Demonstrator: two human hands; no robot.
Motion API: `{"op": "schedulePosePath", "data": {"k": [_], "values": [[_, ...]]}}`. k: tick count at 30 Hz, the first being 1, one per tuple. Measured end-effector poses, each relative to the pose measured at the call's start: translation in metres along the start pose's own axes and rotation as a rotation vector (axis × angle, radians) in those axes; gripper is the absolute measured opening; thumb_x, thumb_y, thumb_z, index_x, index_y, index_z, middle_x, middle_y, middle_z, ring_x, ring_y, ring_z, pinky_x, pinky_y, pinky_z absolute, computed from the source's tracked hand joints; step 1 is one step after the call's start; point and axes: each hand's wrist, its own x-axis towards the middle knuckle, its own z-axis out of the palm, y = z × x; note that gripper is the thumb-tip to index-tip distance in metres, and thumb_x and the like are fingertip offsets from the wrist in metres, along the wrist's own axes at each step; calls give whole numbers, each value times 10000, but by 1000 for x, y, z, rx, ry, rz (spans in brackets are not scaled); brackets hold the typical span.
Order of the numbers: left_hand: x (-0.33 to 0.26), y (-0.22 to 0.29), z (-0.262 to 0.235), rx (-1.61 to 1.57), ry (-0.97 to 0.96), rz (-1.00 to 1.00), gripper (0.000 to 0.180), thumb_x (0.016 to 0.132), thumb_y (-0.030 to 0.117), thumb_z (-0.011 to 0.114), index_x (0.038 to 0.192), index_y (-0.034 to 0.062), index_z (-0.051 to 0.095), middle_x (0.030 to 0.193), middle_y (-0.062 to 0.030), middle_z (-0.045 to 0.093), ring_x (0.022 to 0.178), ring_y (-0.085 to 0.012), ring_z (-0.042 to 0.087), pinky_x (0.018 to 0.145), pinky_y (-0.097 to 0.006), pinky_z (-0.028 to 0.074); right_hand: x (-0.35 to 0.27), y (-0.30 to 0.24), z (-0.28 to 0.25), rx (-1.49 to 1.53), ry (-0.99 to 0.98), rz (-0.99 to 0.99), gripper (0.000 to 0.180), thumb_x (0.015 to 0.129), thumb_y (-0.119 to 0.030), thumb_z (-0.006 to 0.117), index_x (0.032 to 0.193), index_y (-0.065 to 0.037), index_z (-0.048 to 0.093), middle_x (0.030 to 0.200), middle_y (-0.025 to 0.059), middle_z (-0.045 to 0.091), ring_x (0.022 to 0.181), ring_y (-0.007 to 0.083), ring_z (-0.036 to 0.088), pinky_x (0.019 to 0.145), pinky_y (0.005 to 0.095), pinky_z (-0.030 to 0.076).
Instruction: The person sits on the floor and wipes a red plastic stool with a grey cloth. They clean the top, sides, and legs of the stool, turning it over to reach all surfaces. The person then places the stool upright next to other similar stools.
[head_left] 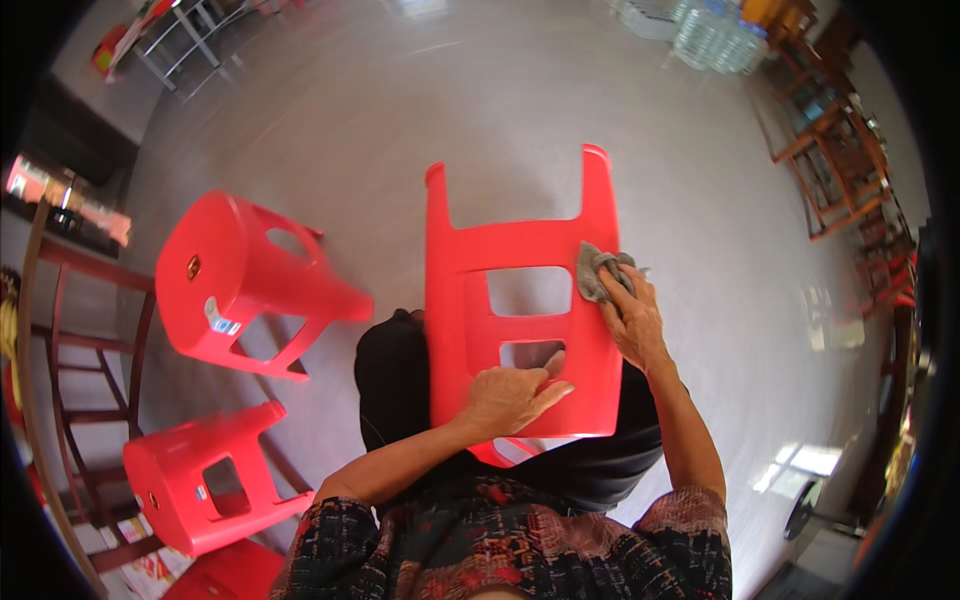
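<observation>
A red plastic stool [530, 245] lies on its side across my lap, legs pointing away from me and its side panel with two openings facing up. My left hand [510, 397] grips it beside the nearer opening, thumb on the panel and fingertips partly hidden in the gap. Bunched under the fingers of my right hand [635, 322] is a grey cloth [592, 272], pressed against the right edge of the panel, level with the larger opening. The stool's seat end is toward my body.
Two more red stools, one upper [205, 270] and one lower [165, 490], stand at my left by a dark wooden chair [95, 340]. Large clear water bottles [705, 40] stand far right on the grey floor [330, 110]. Wooden chairs [835, 170] line the right side.
</observation>
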Motion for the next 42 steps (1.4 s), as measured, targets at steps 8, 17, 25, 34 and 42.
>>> {"op": "schedulePosePath", "data": {"k": [8, 17, 25, 34, 42], "values": [[1, 3, -3, -35, -27, -25, 493, 897, 510, 527, 763, 50, 640, 669, -154, 606, 529, -334, 610, 490, -449, 467, 70, -33, 33, -323, -106, -25, 395, 843, -172, 601, 1234, -220, 587, 1317, 89, 475, 1122, 352, 463, 916, 447, 432], [-5, -3, 2, -141, 93, 25, 420, 853, 425, 617, 731, 23, 621, 1060, -244, 547, 748, -344, 643, 540, -443, 518, 106, -127, 114, -221, -472, -680, 324, 786, -210, 629, 1101, -285, 642, 1226, 19, 518, 1046, 316, 473, 888, 450, 413], [-3, -16, 8, -217, 214, 137, 377, 832, 382, 668, 686, 69, 518, 548, -113, 528, 500, -284, 592, 444, -402, 441, 170, -154, 171, -460, -833, -653, 242, 793, -299, 601, 1017, -307, 693, 1274, 6, 515, 1150, 290, 437, 908, 464, 385], [-3, -23, 24, -251, 262, 117, 335, 807, 363, 683, 715, 96, 502, 520, -77, 508, 468, -247, 558, 429, -367, 419, 243, -137, 224, -575, -566, -348, 201, 804, -324, 591, 971, -298, 700, 1262, 6, 520, 1214, 309, 406, 926, 511, 337], [-2, -21, 7, -194, 111, 83, 369, 842, 384, 651, 728, 54, 532, 564, -116, 552, 553, -297, 605, 491, -426, 443, 153, -151, 180, -455, -640, -724, 162, 774, -284, 611, 894, -243, 712, 1134, 35, 578, 1080, 289, 484, 857, 506, 361]]}}
